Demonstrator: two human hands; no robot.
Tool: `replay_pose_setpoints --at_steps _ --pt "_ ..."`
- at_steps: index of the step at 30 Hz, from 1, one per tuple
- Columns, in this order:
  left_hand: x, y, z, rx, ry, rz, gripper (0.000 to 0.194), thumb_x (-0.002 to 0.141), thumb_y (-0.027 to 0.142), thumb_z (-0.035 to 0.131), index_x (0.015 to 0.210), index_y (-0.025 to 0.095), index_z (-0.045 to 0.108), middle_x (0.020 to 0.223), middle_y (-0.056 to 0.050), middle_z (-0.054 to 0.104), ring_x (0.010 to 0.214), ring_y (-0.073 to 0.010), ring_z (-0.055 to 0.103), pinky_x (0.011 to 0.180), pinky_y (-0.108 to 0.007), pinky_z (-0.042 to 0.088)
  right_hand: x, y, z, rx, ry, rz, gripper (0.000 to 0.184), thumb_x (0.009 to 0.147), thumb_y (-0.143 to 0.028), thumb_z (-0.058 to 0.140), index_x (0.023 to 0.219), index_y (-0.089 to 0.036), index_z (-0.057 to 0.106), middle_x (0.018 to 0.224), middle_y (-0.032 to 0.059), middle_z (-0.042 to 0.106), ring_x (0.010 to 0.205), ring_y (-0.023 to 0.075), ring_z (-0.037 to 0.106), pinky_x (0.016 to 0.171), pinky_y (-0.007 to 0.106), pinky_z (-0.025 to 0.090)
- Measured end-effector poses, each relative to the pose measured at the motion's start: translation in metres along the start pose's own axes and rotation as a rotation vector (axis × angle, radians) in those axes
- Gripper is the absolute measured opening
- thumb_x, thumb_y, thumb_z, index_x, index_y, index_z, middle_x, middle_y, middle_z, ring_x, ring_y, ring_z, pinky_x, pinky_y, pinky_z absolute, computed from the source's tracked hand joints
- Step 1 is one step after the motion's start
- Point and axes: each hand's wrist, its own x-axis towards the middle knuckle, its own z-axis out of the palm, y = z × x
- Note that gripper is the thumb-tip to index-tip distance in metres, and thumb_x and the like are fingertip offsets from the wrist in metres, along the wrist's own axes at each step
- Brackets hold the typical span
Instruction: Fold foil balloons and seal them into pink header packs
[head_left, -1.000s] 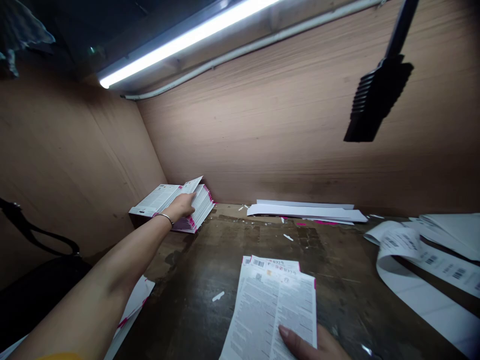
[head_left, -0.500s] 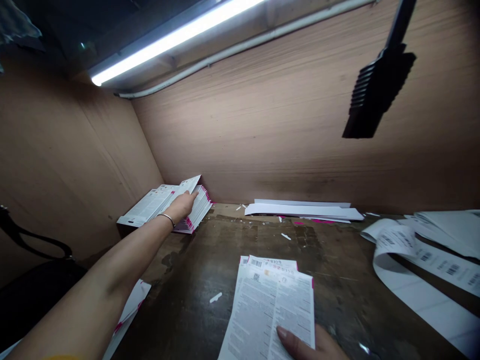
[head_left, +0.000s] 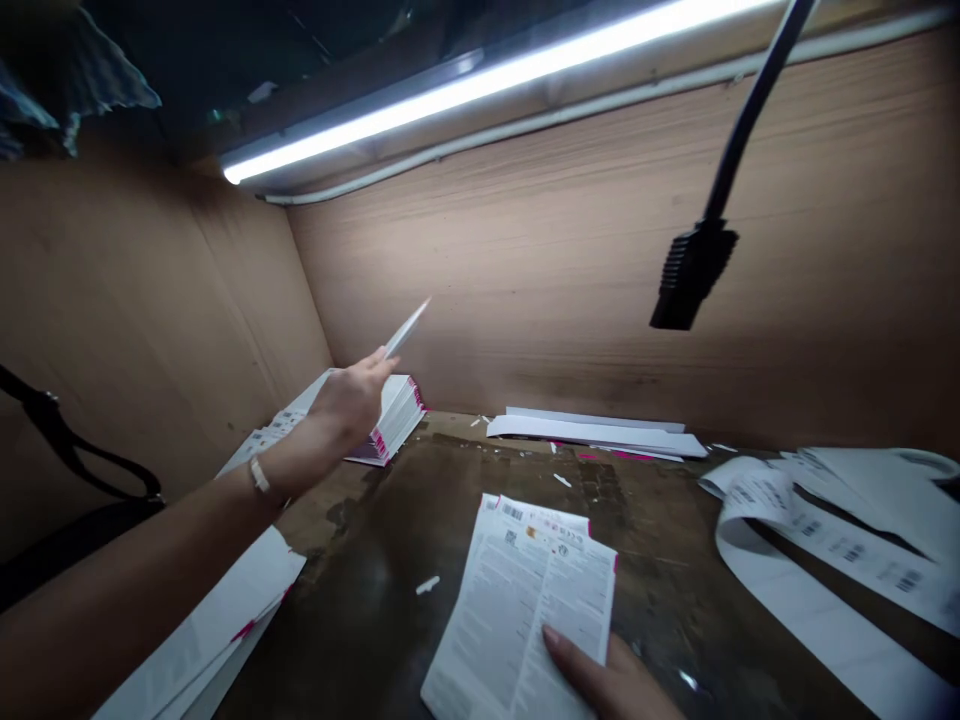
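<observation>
My left hand (head_left: 351,398), with a band on the wrist, is raised above the stack of printed cards (head_left: 397,412) in the back left corner. Its fingers are closed on a thin printed card (head_left: 409,328), seen nearly edge-on and tilted upward. Near the front, my right hand (head_left: 600,675) grips a few flat printed cardboard packs (head_left: 525,590), the thumb lying on top. Small text, a QR code, barcodes and pink edges show on them. The right fingers underneath are hidden.
White paper strips (head_left: 592,432) lie along the back wall. A curling roll of barcode labels (head_left: 765,500) is at the right. More white sheets (head_left: 202,630) lie below my left arm. A black cable connector (head_left: 694,275) hangs at upper right, under a tube light (head_left: 480,90).
My left hand has lifted a card up off the stack. My right hand still holds its packs in nearly the same place. The view has shifted slightly.
</observation>
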Motion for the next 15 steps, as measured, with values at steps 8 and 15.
replay_pose_setpoints --at_steps 8,15 --pt "-0.198 0.133 -0.008 -0.332 0.072 0.649 0.032 0.085 0.007 0.04 0.105 0.012 0.064 0.131 -0.02 0.051 0.107 -0.0303 0.061 0.089 -0.039 0.053 -0.044 -0.028 0.051 0.216 -0.005 -0.224 0.059 0.083 -0.063 0.047 0.118 -0.016 0.057 0.115 0.0117 0.066 0.11 0.0275 0.059 0.096 0.041 0.043" --pt "-0.235 0.149 -0.001 -0.681 -0.191 0.54 0.042 0.082 0.009 0.053 0.122 0.021 0.055 0.137 -0.015 0.048 0.118 -0.0329 0.053 0.092 -0.044 0.05 -0.074 -0.032 0.042 -0.109 0.084 -0.3 0.04 0.077 -0.041 0.068 0.104 -0.013 0.064 0.102 0.0109 0.07 0.098 0.0283 0.063 0.089 0.04 0.047"
